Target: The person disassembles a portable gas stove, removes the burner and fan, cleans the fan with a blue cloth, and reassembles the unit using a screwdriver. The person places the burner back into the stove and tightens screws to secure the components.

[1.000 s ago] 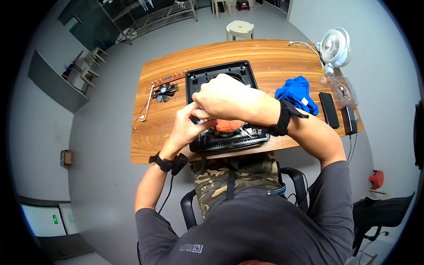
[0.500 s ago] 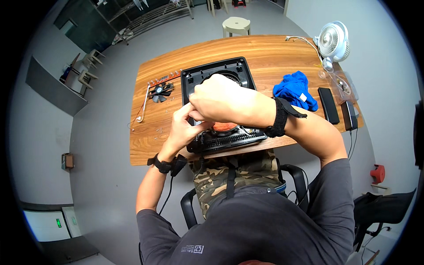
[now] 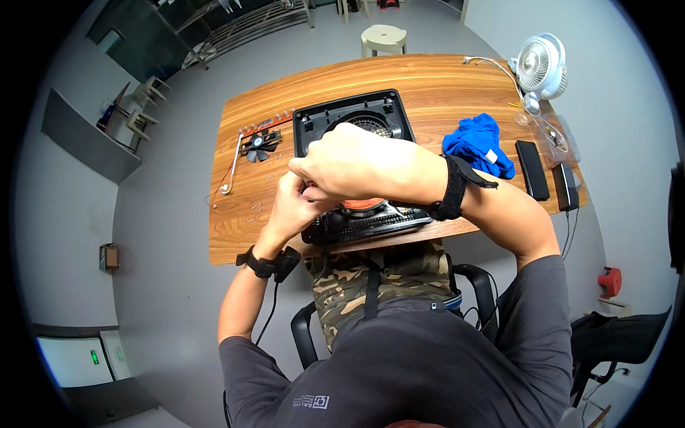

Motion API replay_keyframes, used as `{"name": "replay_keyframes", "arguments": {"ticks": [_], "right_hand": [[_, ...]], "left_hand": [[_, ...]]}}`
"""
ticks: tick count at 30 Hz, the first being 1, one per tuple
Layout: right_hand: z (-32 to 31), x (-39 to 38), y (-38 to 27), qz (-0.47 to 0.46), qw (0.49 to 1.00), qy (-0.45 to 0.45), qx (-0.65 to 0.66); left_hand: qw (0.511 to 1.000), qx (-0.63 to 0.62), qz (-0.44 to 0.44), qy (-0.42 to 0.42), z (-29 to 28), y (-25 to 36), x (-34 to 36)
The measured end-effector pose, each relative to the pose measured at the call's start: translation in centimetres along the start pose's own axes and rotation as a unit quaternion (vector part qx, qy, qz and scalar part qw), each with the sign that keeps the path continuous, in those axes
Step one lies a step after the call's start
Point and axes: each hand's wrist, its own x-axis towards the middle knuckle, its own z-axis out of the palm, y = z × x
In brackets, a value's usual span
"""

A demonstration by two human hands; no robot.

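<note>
Centrally, black case: opened up on the table, beneath both hands.
Left hand: fingers bent, close against the right; grip hidden.
Right hand: fingers curled; can't make out what's held.

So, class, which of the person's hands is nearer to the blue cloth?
Right. The right hand is apart from the blue cloth, to its left; the left hand is farther left and nearer the person.

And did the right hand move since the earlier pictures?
Yes, the right hand moved left a little: against the black case, it now reaches the left edge, where earlier it stopped short.
</note>
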Motion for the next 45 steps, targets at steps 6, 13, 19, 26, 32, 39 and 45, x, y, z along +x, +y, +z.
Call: {"name": "replay_keyframes", "arguments": {"ticks": [6, 13, 19, 26, 32, 39, 45], "right_hand": [[-1.4, 0.6, -1.1, 0.042, 0.993, -0.098, -0.045], [-1.7, -0.5, 0.5, -0.002, 0.996, -0.076, 0.039], [-0.7, -0.5, 0.1, -0.006, 0.999, -0.011, 0.034], [-1.4, 0.4, -0.5, 0.039, 0.997, -0.058, -0.024], [-0.6, -0.3, 0.3, -0.016, 1.0, -0.003, 0.019], [-0.6, 0.1, -0.3, -0.003, 0.998, -0.022, 0.057], [-1.6, 1.1, -0.6, 0.016, 0.996, -0.089, -0.003]], "left_hand": [[0.999, 0.028, -0.037, 0.004, -0.4, 1.7, -0.5], [0.998, 0.048, -0.028, -0.027, -1.2, 0.2, 0.0], [0.999, -0.041, -0.008, -0.014, -0.1, -1.3, -0.4], [0.994, -0.072, -0.076, -0.029, -0.5, 2.1, -0.1], [0.998, 0.002, -0.017, -0.062, -1.8, 0.5, -0.1], [0.998, -0.015, -0.039, -0.052, -1.1, 0.8, -0.2], [0.995, 0.034, -0.063, -0.074, -2.6, -0.1, -0.6]]}}
